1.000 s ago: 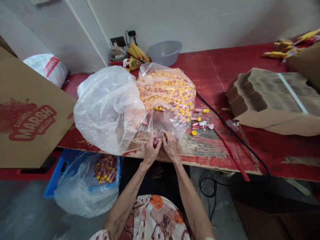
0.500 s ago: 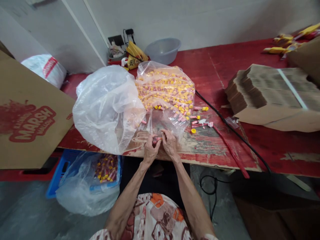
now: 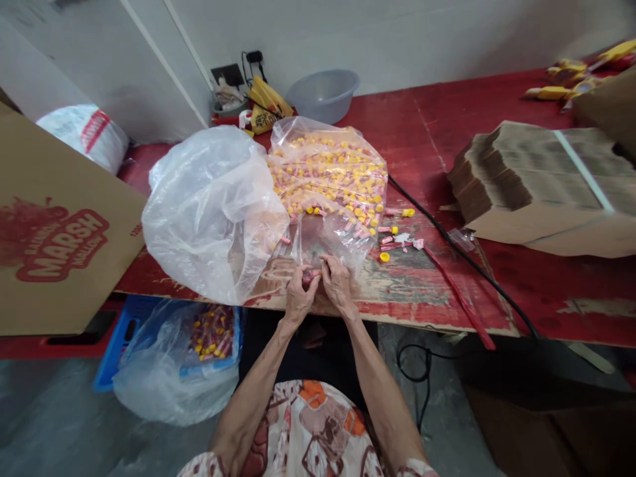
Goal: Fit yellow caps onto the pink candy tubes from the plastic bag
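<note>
Fingers (image 3: 297, 278) of the left hand (image 3: 299, 301) curl closely round a small, shiny, dark-pink piece (image 3: 309, 276), held over the near edge of a worn, red-painted table (image 3: 422, 285). Right beside them, the thumb and forefinger of the right hand (image 3: 338, 286) are drawn together at the piece's right end; the view is too coarse to tell whether they pinch it or only sit next to it. Over the last second both hands keep their spot and the piece shifts only slightly in the left grasp, so this seems to be fine fingertip work, with the piece not yet let go.

Well left of the fingers stands a brown cardboard box with red lettering (image 3: 64, 232). Below and left, a blue plastic crate (image 3: 106, 371) carries dark-pink, yellow-capped tubes (image 3: 211, 331). Nearer, a large, cloudy-white plastic bag (image 3: 213, 205) bulges beyond the left fingers. Straight ahead, a clear plastic bag (image 3: 348, 235) full of small pink tubes with yellow caps (image 3: 322, 165) reaches almost to the fingertips. Rightward lie a loose yellow cap (image 3: 384, 257) and a long red strip (image 3: 461, 298); farthest right rests a strapped brown cardboard stack (image 3: 541, 192).
</note>
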